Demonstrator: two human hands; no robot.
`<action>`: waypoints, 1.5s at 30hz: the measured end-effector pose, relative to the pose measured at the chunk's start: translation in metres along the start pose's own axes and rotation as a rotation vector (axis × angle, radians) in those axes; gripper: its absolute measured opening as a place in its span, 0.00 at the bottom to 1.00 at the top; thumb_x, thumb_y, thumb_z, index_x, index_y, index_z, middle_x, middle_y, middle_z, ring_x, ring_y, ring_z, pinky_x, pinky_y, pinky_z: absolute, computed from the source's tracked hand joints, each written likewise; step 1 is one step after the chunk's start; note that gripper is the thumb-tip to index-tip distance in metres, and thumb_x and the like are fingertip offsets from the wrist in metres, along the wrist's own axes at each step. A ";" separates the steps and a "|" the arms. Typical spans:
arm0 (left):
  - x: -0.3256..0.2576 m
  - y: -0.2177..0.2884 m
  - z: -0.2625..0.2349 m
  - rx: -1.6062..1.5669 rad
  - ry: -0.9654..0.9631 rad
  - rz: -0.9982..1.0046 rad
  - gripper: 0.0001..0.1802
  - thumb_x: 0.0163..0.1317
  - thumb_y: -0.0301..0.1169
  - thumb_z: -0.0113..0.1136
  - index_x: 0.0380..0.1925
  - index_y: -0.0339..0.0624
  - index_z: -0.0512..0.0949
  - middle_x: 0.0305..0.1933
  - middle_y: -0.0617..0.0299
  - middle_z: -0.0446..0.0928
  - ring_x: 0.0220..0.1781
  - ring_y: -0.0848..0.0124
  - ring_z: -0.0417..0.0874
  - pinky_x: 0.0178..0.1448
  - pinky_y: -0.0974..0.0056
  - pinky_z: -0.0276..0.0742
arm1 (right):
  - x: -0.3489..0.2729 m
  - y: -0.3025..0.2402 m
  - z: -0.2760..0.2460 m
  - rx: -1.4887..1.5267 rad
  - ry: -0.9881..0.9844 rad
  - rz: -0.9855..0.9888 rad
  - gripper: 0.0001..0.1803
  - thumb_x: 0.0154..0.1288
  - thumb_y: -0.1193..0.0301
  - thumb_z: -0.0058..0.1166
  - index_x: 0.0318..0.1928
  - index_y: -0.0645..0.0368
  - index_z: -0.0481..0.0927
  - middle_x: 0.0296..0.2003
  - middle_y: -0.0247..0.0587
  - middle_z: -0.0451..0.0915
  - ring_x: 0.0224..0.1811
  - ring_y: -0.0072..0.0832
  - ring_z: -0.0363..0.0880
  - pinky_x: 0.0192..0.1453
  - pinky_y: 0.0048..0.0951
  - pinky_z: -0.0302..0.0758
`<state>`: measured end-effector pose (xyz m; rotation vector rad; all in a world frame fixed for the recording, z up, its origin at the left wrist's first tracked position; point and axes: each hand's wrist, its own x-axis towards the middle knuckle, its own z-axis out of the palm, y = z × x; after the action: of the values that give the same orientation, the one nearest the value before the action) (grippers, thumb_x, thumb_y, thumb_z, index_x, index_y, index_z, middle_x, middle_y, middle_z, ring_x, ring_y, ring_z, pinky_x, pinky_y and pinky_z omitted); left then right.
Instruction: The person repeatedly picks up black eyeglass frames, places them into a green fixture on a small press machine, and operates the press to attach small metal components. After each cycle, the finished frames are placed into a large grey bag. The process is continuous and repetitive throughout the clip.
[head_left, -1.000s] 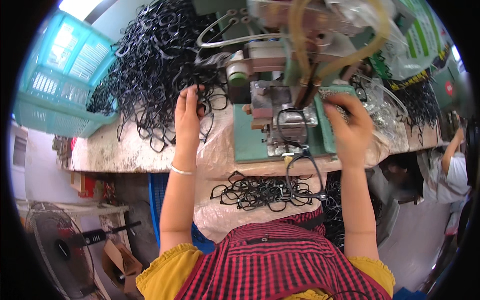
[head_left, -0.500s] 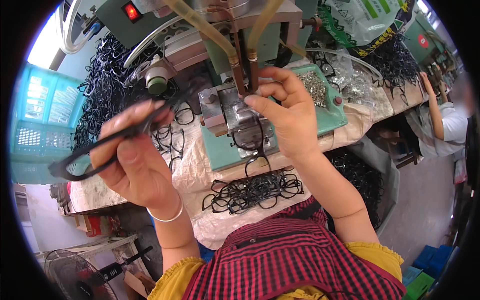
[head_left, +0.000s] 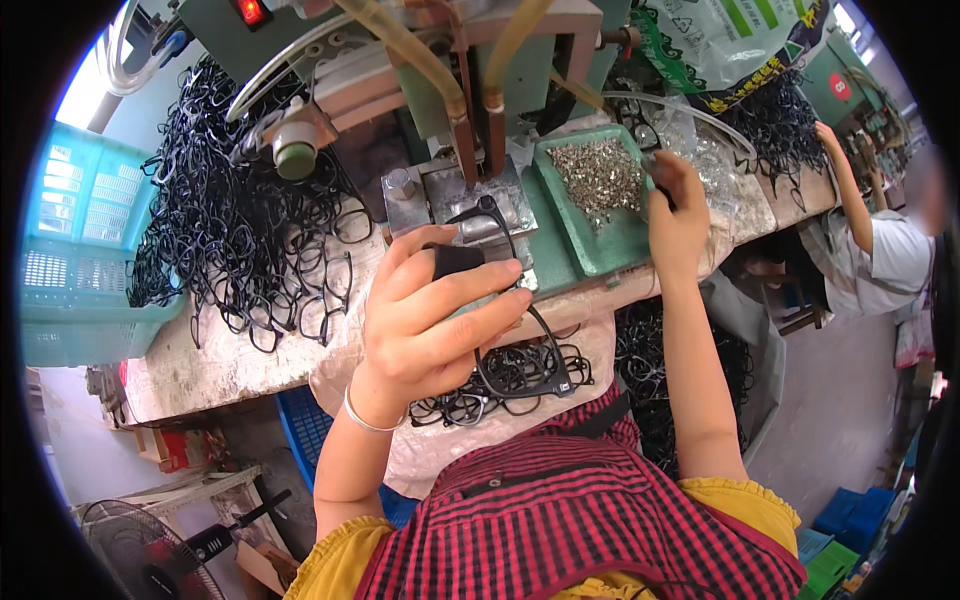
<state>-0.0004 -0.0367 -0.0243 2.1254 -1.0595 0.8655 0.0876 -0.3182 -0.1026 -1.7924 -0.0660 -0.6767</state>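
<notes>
Nearest the camera, a red-and-black checked apron (head_left: 580, 520) over yellow sleeves fills the lower edge, cut off by the rim. Just beyond it, a small heap of black spectacle frames (head_left: 500, 385) lies in the lap on pale cloth.

The left hand (head_left: 430, 320) is raised above that heap. Its fingers are curled closed around a black spectacle frame (head_left: 520, 345), which it holds at one end; the thumb is on top and the frame's lens rims hang below and to the right of the fingers. The gripped end of the frame is hidden inside the hand.

The right hand (head_left: 675, 215) reaches farther out, over the edge of a green tray (head_left: 600, 245) filled with small metal parts (head_left: 600, 175). The fingers are pinched together; a small dark item shows at the fingertips, possibly a tool or a part, but the view is too small to tell.

Between the hands stands a green press machine (head_left: 470, 190) with a metal fixture block and two yellowish hoses; its upper part is cut off at the top edge. To the left on the bench, a large tangled pile of black frames (head_left: 240, 230) lies beside a turquoise plastic basket (head_left: 70, 260). At far right, another person (head_left: 880, 250) works at the bench, partly cut off.
</notes>
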 end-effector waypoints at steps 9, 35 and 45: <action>-0.015 0.006 0.001 -0.019 0.028 -0.086 0.13 0.55 0.28 0.70 0.42 0.45 0.85 0.48 0.57 0.85 0.47 0.56 0.84 0.60 0.48 0.77 | -0.021 -0.008 0.004 -0.759 -0.260 -0.201 0.05 0.53 0.71 0.65 0.30 0.58 0.85 0.34 0.46 0.81 0.44 0.47 0.78 0.55 0.43 0.73; -0.109 -0.092 -0.033 0.122 0.483 -0.843 0.02 0.72 0.25 0.53 0.42 0.40 0.72 0.52 0.49 0.82 0.54 0.63 0.82 0.57 0.63 0.73 | -0.045 -0.014 -0.030 -0.281 -0.073 -0.047 0.07 0.59 0.81 0.62 0.39 0.64 0.85 0.37 0.40 0.84 0.43 0.30 0.80 0.55 0.30 0.73; -0.090 -0.067 -0.022 -0.367 0.718 -1.082 0.16 0.77 0.37 0.50 0.56 0.38 0.73 0.24 0.71 0.67 0.20 0.84 0.62 0.23 0.77 0.57 | -0.015 -0.085 0.083 0.325 -0.302 0.000 0.17 0.55 0.78 0.65 0.47 0.63 0.80 0.35 0.34 0.83 0.39 0.19 0.78 0.50 0.21 0.73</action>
<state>0.0074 0.0528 -0.0950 1.5027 0.3026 0.6813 0.0767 -0.2109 -0.0505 -1.5647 -0.3602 -0.3649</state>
